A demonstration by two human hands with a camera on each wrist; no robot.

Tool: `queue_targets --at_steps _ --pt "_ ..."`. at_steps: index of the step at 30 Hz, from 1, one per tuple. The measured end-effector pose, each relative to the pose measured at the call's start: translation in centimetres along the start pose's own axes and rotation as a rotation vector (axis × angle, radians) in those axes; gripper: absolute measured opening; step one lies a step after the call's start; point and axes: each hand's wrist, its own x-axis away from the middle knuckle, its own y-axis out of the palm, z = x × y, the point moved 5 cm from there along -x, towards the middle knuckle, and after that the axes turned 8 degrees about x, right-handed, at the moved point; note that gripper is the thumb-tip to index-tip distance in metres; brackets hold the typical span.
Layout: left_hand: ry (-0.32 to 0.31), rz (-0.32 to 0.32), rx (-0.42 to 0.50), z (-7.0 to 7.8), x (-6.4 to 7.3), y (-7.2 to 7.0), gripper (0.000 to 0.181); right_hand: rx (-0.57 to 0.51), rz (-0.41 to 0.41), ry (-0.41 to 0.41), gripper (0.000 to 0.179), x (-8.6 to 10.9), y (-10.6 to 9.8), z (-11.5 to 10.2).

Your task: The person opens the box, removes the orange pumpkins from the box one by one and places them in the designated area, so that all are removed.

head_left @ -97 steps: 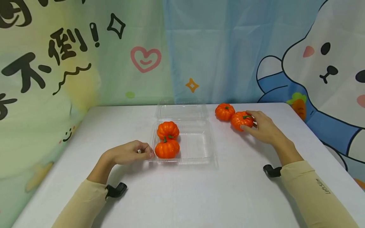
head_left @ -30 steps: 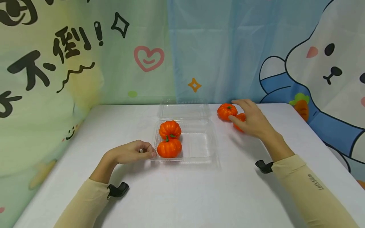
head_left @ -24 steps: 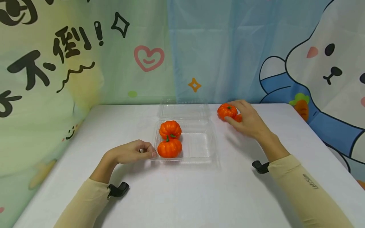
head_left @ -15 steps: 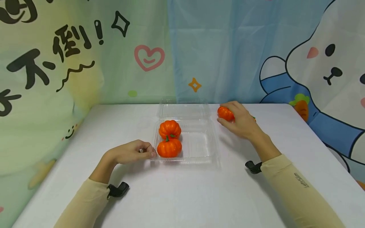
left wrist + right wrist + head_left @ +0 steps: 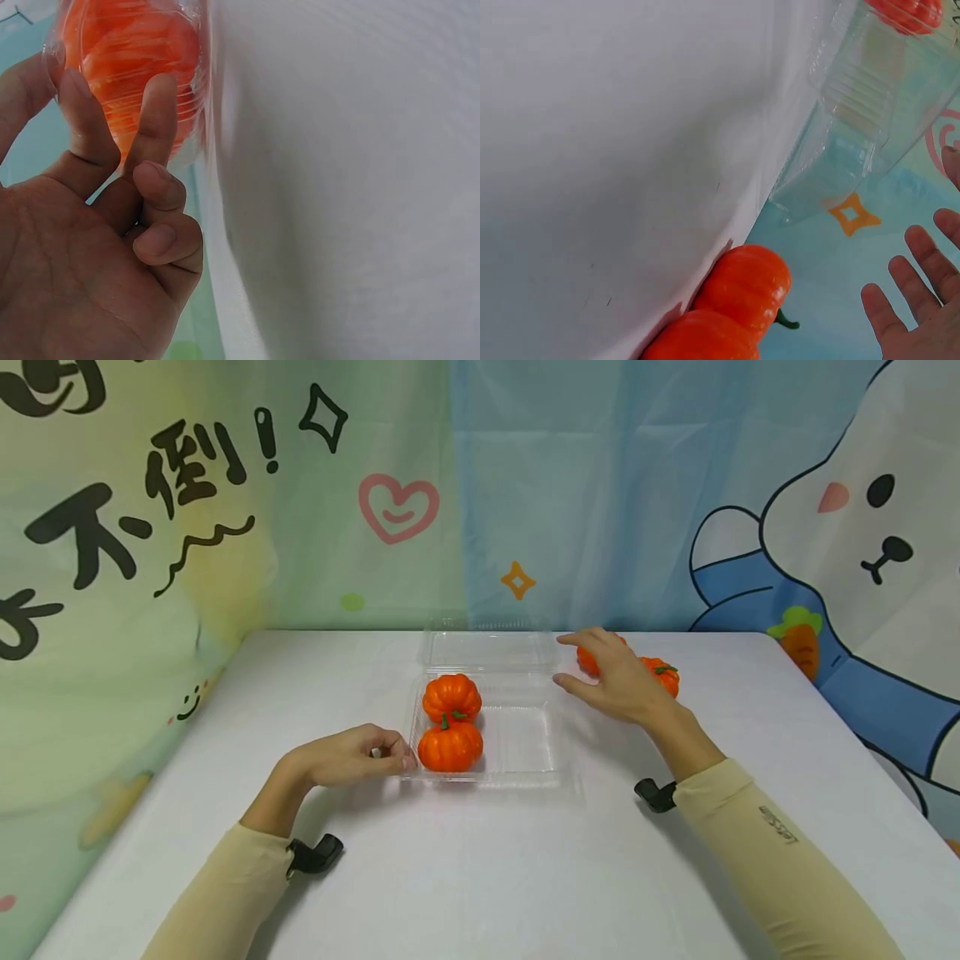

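Note:
A clear plastic clamshell box (image 5: 517, 739) lies with its lid (image 5: 487, 651) folded back. Two small orange pumpkins (image 5: 450, 747) sit one behind the other along its left side. My left hand (image 5: 345, 758) pinches the box's front left corner between thumb and fingers; in the left wrist view the fingertips (image 5: 160, 94) meet its ribbed wall. My right hand (image 5: 611, 681), fingers spread and holding nothing, reaches just right of the box. Partly behind it are a far pumpkin (image 5: 588, 662) and a nearer pumpkin (image 5: 664, 677), both resting on the table in the right wrist view.
A white cloth covers the table (image 5: 480, 868). Behind its far edge hangs a printed curtain (image 5: 592, 510) with a cartoon animal, a heart and lettering. Black wrist cameras (image 5: 315, 856) stick out from both sleeves.
My right hand has left the nearer pumpkin and moved left past the far one towards the box, uncovering the nearer pumpkin again. The left hand stays at the box corner.

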Motion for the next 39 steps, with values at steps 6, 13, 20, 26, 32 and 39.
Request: queue_targets --at_steps 6,13,20,26,32,39 --pt "0.004 -0.003 0.005 0.2 -0.1 0.0 0.027 -0.025 -0.008 -0.022 0.054 -0.4 0.4 -0.9" --pt "0.008 0.004 -0.013 0.1 -0.1 -0.2 0.023 -0.025 -0.035 -0.059 0.053 -1.2 1.5 -2.3" --pt "0.021 -0.005 -0.019 0.4 -0.4 -0.1 0.019 -0.026 -0.057 -0.082 0.054 -1.5 1.8 -3.1" --pt "0.027 -0.015 -0.023 0.6 -0.6 0.0 0.018 -0.016 -0.058 -0.112 0.055 -1.9 2.0 -3.5" --pt "0.03 -0.005 -0.032 0.5 -0.3 0.0 0.02 -0.071 -0.055 -0.133 0.056 -2.5 2.7 -4.6" --pt "0.034 -0.001 -0.038 0.1 0.0 0.0 0.02 -0.076 -0.093 -0.169 0.055 -3.2 4.0 -5.9"
